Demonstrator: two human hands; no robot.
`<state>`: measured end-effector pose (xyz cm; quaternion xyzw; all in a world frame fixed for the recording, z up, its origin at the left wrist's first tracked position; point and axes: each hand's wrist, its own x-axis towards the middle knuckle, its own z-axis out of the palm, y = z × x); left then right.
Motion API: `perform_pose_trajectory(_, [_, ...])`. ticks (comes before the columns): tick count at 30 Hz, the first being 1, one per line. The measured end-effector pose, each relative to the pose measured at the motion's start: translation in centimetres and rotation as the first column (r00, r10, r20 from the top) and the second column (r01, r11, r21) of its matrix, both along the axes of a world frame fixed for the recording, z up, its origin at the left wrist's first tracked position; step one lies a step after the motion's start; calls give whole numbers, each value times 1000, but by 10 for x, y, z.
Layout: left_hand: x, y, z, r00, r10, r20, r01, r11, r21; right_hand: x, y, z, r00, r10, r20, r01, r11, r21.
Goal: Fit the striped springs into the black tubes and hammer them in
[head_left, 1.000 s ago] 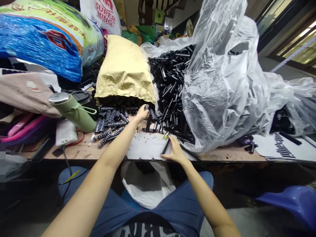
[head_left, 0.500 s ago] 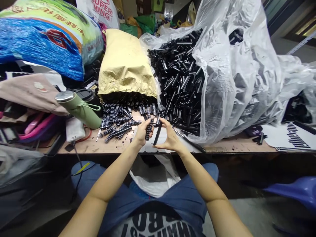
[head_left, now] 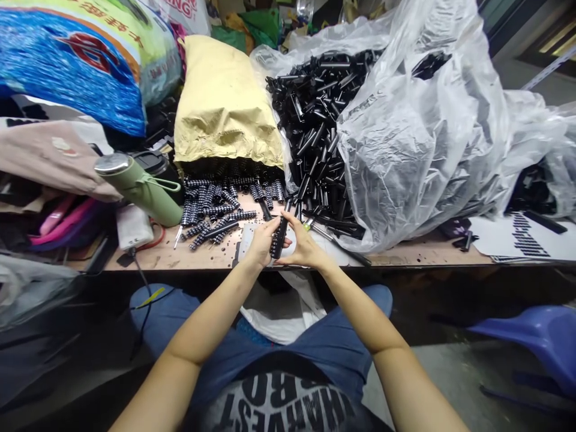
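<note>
Bringing the two held pieces together is the change. A second ago the left hand (head_left: pixel 260 241) was at the mouth of the yellow bag; half a second ago it held a ribbed piece (head_left: pixel 273 248) beside, but apart from, the tube (head_left: pixel 282 227). Now the pieces overlap in front of the body, just above the near edge of the desk (head_left: pixel 180 258).

Hands: left grasping the ribbed piece, fingers partly hidden. Right hand (head_left: pixel 305 245) grasping the tube lengthwise, thumb at the near end, forefinger at the far end. Whether one piece is inside the other or only alongside: cannot tell. Judgement: both are now handled as a pair, picking up done, lining up in hand.

Close by: white sheet (head_left: pixel 246 235) under the hands; small yellow-green item (head_left: pixel 308 227) just beyond the right fingers.

Further out: ribbed pile (head_left: pixel 207 207) spilling from the yellow bag (head_left: pixel 225 102), left of centre; black heap (head_left: pixel 310 120) to the right of that bag; clear bag (head_left: pixel 423 144) right of the heap; green flask (head_left: pixel 144 192) tilted, left of the ribbed pile.
</note>
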<state>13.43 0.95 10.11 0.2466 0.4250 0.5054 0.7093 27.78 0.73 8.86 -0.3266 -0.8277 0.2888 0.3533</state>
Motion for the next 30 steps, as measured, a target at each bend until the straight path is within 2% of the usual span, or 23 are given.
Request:
perform_pose_trajectory(7, [2,-3,-5,995,-38,-91,30,996,-86,-8,-14,-14,984,-171,-51,166,983,-79])
perform_pose_trajectory(12, [0,-2,-18,982,-125,-144,103,983,-152,-9,-18,-29,976,-206,-74,191,966,-172])
perform_pose_trajectory(14, [2,-3,-29,958,-135,-251,122,990,-64,-11,-19,-37,969,-245,-32,239,961,-139])
perform_pose_trajectory(15, [2,-5,-36,927,-109,-360,131,991,36,-13,-19,-42,961,-276,-4,274,955,-112])
perform_pose_trajectory(16, [3,-7,-44,868,-55,-494,155,974,163,-14,-20,-48,951,-309,26,311,946,-88])
perform_pose_trajectory(17, [3,-10,-52,778,27,-628,204,934,293,-14,-21,-53,940,-335,59,339,938,-70])
perform_pose_trajectory(19, [0,-15,-69,542,197,-817,382,808,449,-9,-22,-63,930,-342,136,352,935,-53])
perform_pose_trajectory(21, [-5,-18,-82,335,286,-898,586,683,436,7,-21,-68,899,-369,237,386,922,-27])
perform_pose_trajectory(22, [-9,-19,-86,253,310,-917,674,623,397,18,-19,-67,850,-433,300,452,892,4])
perform_pose_trajectory(23, [-12,-19,-89,182,336,-924,744,567,353,30,-17,-65,768,-522,371,544,837,51])
perform_pose_trajectory(25, [-19,-18,-88,72,401,-913,831,481,277,52,-10,-58,531,-672,516,703,689,174])
perform_pose_trajectory(26, [-21,-17,-87,31,434,-900,851,460,251,60,-7,-53,435,-692,577,726,648,230])
perform_pose_trajectory(27, [-23,-17,-85,-3,461,-887,861,453,233,65,-5,-47,381,-682,624,714,646,269])
perform_pose_trajectory(28, [-24,-17,-83,-29,482,-876,862,456,222,68,-5,-41,369,-659,656,684,670,288])
perform_pose_trajectory(30, [-25,-18,-81,-63,505,-861,859,467,211,65,-13,-29,411,-631,658,650,709,274])
